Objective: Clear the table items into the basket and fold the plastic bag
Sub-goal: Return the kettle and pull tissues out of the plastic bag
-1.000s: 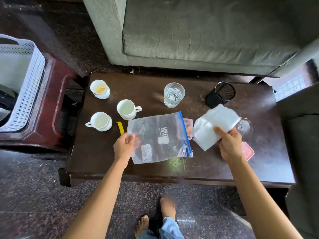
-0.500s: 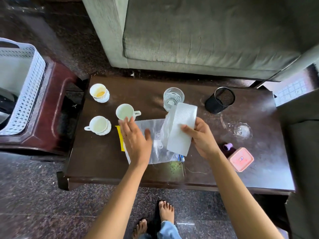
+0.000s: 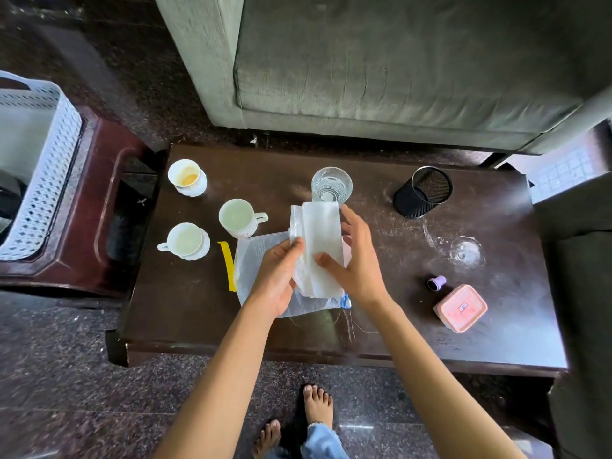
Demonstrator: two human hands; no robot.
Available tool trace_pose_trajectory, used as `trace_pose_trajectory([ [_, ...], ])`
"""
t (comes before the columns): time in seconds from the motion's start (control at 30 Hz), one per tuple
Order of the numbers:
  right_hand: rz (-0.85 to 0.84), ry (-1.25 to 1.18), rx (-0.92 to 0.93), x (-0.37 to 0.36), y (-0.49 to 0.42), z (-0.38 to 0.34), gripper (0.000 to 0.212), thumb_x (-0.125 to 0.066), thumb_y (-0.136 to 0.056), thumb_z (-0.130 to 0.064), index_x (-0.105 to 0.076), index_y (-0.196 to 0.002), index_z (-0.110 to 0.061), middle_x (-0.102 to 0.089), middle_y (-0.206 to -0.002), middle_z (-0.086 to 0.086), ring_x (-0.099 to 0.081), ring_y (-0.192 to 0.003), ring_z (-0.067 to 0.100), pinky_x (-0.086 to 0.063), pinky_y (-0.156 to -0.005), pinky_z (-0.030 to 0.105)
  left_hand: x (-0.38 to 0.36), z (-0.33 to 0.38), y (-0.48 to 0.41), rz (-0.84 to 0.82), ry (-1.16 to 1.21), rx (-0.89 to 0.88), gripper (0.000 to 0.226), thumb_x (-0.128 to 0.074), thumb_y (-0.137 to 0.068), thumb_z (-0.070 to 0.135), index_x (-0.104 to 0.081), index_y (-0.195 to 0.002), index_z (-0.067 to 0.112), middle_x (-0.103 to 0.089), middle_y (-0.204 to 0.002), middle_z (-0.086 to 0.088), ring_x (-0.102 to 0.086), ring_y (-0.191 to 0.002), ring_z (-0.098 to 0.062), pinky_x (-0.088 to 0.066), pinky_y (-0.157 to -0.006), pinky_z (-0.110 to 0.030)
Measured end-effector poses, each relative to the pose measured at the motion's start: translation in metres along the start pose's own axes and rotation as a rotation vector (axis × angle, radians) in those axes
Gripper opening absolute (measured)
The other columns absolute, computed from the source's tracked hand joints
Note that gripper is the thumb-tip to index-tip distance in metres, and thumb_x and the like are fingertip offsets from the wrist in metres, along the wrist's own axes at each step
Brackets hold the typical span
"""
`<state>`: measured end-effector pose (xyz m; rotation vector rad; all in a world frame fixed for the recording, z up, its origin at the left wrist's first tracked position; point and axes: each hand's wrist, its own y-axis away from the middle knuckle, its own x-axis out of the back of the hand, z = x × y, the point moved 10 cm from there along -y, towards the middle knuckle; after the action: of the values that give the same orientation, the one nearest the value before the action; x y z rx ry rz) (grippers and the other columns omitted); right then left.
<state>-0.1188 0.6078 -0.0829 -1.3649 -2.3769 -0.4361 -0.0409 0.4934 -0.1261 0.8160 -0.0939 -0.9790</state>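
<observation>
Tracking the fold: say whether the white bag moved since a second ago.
Yes: the white bag went left, from by the mesh cup to the glass.

Grey-green sofa (image 3: 397, 61) at the top, dark red stool (image 3: 92, 144) at left; speckled dark stone floor (image 3: 66, 376) below

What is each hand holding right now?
Left hand: holding the white folded bag.
Right hand: also holding it.
</observation>
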Motion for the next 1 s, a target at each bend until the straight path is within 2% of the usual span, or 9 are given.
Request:
trace_pose_trajectory([
  [0.07, -0.048, 0.062, 0.016, -0.010, 0.006, -0.003, 0.084, -0.072, -0.083, -0.033, -0.025, -0.150, -0.017, -0.027, -0.156, -0.003, -0.028, -0.141, 0.010, -0.027, -0.114, 0.030, -0.006, 0.003, 0.003, -0.025, 0.018, -0.023, 0.019, -0.052, -0.096, 0.024, -0.070, -0.096, 0.020, -0.074, -0.095, 0.000, -0.070, -0.089, -0.016, -0.055, -0.083, -0.035],
  [0.13, -0.107, -0.005, -0.061, -0.021, 0.011, -0.002, 0.088, -0.073, -0.084, -0.035, -0.019, -0.152, -0.018, -0.024, -0.157, -0.008, -0.023, -0.141, 0.000, -0.024, -0.114, 0.022, -0.014, 0.006, 0.006, -0.060, 0.024, -0.034, 0.020, -0.051, -0.096, 0.022, -0.071, -0.092, 0.020, -0.075, -0.089, 0.003, -0.071, -0.083, -0.012, -0.054, -0.084, -0.034],
  [0.27, -0.101, -0.210, -0.128, -0.022, 0.013, -0.002, 0.077, -0.077, -0.081, -0.019, -0.030, -0.142, -0.028, -0.048, -0.128, -0.030, -0.045, -0.119, -0.011, -0.043, -0.096, 0.014, -0.020, 0.006, 0.007, -0.080, 0.011, -0.034, 0.020, -0.051, -0.096, 0.023, -0.070, -0.091, 0.023, -0.076, -0.087, 0.005, -0.071, -0.085, -0.012, -0.058, -0.079, -0.029],
  [0.37, -0.061, -0.305, -0.179, -0.018, 0.013, 0.004, 0.071, -0.076, -0.082, -0.017, -0.039, -0.141, -0.027, -0.058, -0.116, -0.023, -0.058, -0.112, 0.004, -0.054, -0.091, 0.032, -0.020, 0.004, 0.006, -0.070, 0.000, -0.021, 0.020, -0.050, -0.097, 0.028, -0.069, -0.095, 0.025, -0.076, -0.091, 0.006, -0.071, -0.090, -0.013, -0.056, -0.083, -0.031],
  [0.53, -0.049, -0.539, -0.268, -0.011, 0.014, 0.018, 0.038, -0.059, -0.093, -0.015, -0.054, -0.130, -0.022, -0.063, -0.123, 0.009, -0.061, -0.114, 0.028, -0.050, -0.097, 0.053, -0.014, 0.002, 0.002, -0.031, 0.025, -0.002, 0.019, -0.049, -0.097, 0.029, -0.067, -0.097, 0.021, -0.076, -0.090, 0.005, -0.071, -0.086, -0.010, -0.056, -0.076, -0.027],
  [0.6, -0.021, -0.586, -0.316, -0.005, 0.013, 0.028, 0.035, -0.051, -0.092, -0.017, -0.058, -0.126, -0.020, -0.061, -0.123, 0.016, -0.059, -0.112, 0.034, -0.047, -0.099, 0.057, -0.006, 0.001, 0.000, 0.013, 0.024, 0.008, 0.020, -0.050, -0.096, 0.031, -0.068, -0.097, 0.020, -0.074, -0.096, 0.003, -0.068, -0.094, -0.014, -0.054, -0.083, -0.031],
  [0.67, 0.041, -0.573, -0.366, 0.004, 0.013, 0.038, 0.034, -0.050, -0.090, -0.018, -0.061, -0.121, -0.023, -0.063, -0.119, 0.015, -0.059, -0.106, 0.036, -0.046, -0.097, 0.058, 0.002, 0.002, 0.000, 0.052, 0.034, 0.019, 0.020, -0.052, -0.095, 0.033, -0.068, -0.097, 0.020, -0.071, -0.105, 0.001, -0.064, -0.103, -0.017, -0.049, -0.091, -0.035],
  [0.83, 0.160, -0.476, -0.365, 0.021, 0.014, 0.041, 0.037, -0.055, -0.086, -0.019, -0.059, -0.122, -0.024, -0.067, -0.115, 0.003, -0.063, -0.101, 0.023, -0.052, -0.091, 0.049, 0.008, 0.005, 0.000, 0.076, 0.041, 0.005, 0.018, -0.050, -0.096, 0.033, -0.065, -0.097, 0.022, -0.067, -0.107, 0.003, -0.061, -0.099, -0.013, -0.048, -0.085, -0.031],
  [1.0, 0.039, -0.374, -0.247, -0.002, 0.015, 0.015, 0.036, -0.055, -0.094, -0.009, -0.056, -0.129, -0.019, -0.068, -0.119, 0.003, -0.064, -0.112, 0.019, -0.052, -0.096, 0.048, -0.014, 0.002, 0.002, -0.006, -0.008, -0.001, 0.026, -0.044, -0.099, 0.032, -0.067, -0.099, 0.020, -0.073, -0.098, -0.006, -0.067, -0.092, -0.018, -0.052, -0.085, -0.035],
])
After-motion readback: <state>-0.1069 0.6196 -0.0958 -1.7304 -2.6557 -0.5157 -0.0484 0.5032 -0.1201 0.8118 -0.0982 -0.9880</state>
